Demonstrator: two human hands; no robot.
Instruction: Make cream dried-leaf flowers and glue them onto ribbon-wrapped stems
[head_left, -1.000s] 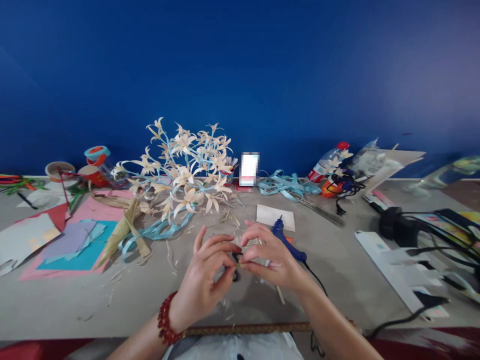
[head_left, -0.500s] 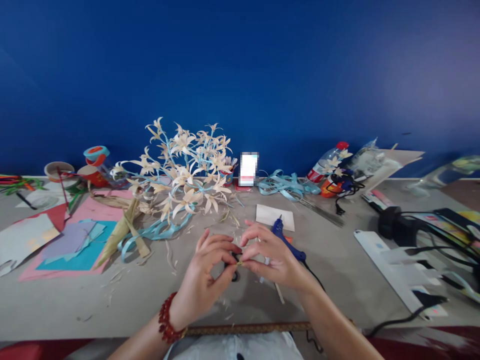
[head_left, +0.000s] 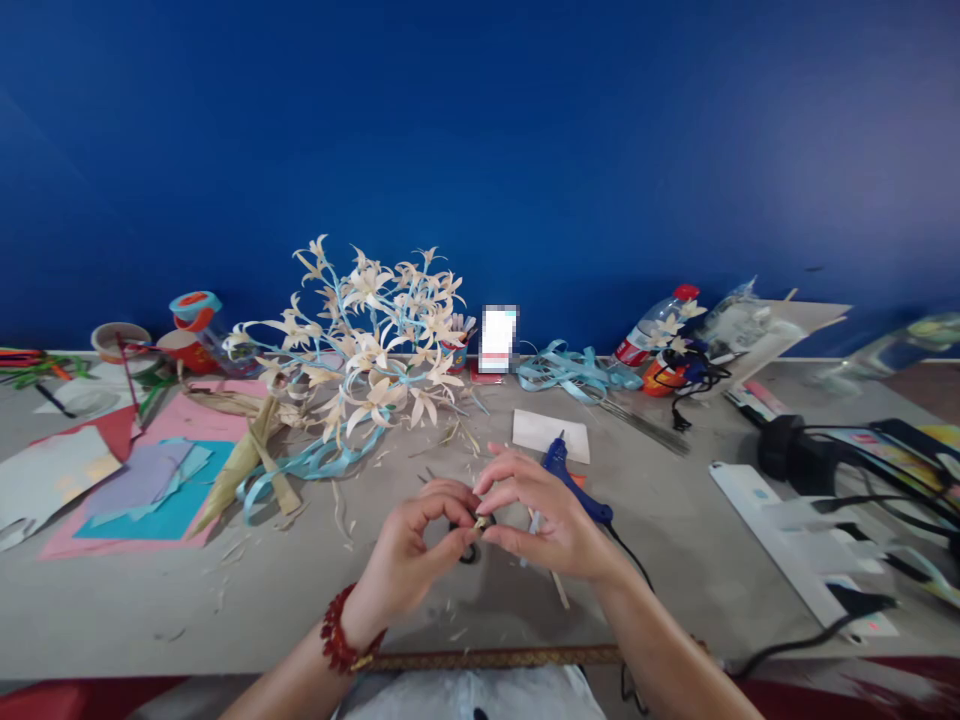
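Near the table's front middle, my left hand [head_left: 420,540] pinches a tiny yellowish piece [head_left: 480,522] between thumb and forefinger. My right hand [head_left: 536,515] faces it, its thumb and fingertips curved close around the same piece; whether they also grip it is too small to tell. Under the fingers lies a black-handled tool [head_left: 469,553], mostly hidden. A blue glue gun [head_left: 568,478] rests just beyond my right hand, near a white card [head_left: 551,435]. Cream flowers on light-blue stems [head_left: 367,340] stand behind, to the left.
Coloured paper [head_left: 165,490] and dried husks [head_left: 240,470] lie at the left. Light-blue ribbon [head_left: 570,370], a phone [head_left: 498,338] and a red-capped bottle [head_left: 652,325] are at the back. A white power strip [head_left: 795,550] with black cables lies at the right.
My left fingers have curled in more, and a thin pointed end now shows beyond them. The tiny piece has turned slightly between the fingertips. My right hand has barely shifted.
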